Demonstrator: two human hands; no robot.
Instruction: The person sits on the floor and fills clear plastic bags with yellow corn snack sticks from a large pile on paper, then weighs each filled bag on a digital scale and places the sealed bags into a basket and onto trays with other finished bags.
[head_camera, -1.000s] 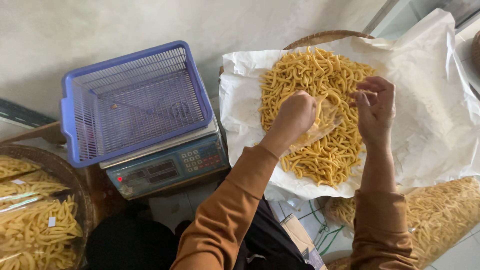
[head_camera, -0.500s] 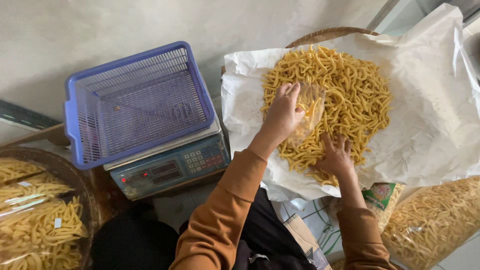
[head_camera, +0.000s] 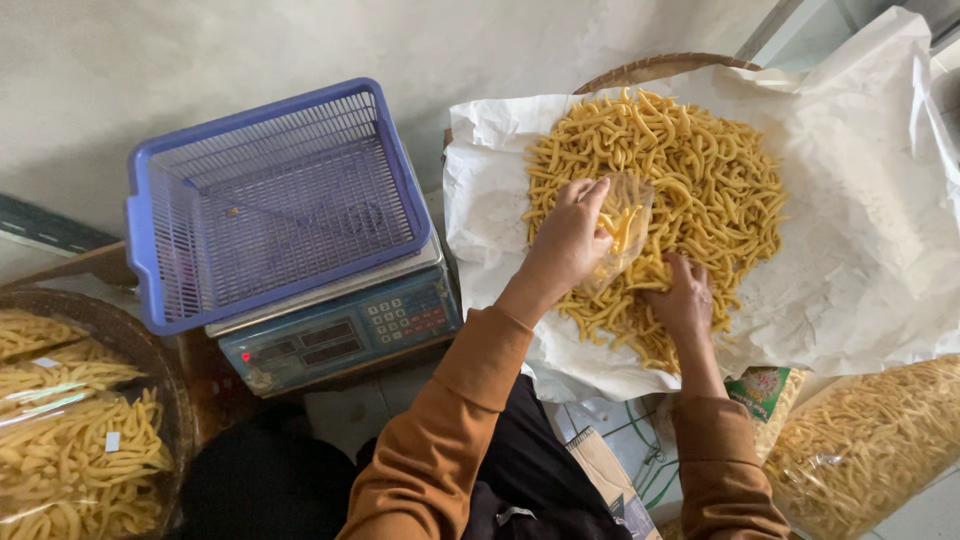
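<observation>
Snack sticks (head_camera: 690, 170), yellow, curved and fried-looking, are lying in a loose heap on a sheet of white paper (head_camera: 860, 250) that is lining a woven basket (head_camera: 650, 70), seen from the head camera looking straight down. The left hand (head_camera: 565, 245) is pinching the mouth of a small clear plastic bag (head_camera: 622, 215) and holding it open over the heap, a few sticks already lying inside. The right hand (head_camera: 683, 298) is pressing palm-down into the near edge of the pile, fingers curled among the sticks (whether it is actually closing on a handful I cannot tell). The sticks are looking light, dry and brittle, so they are probably best scooped loosely in a cupped palm rather than squeezed, since hard pressure would likely be snapping them. The bag is looking thin, limp and a little slippery, so gripping its rim is probably the sensible hold. To the left, an empty blue mesh tray (head_camera: 270, 200) is sitting on a digital scale (head_camera: 340, 335), well apart from the hands. Filled bags of the same sticks (head_camera: 70, 450) are resting in a basket at the lower left, and a larger bag of sticks (head_camera: 870, 440) is lying at the lower right.
</observation>
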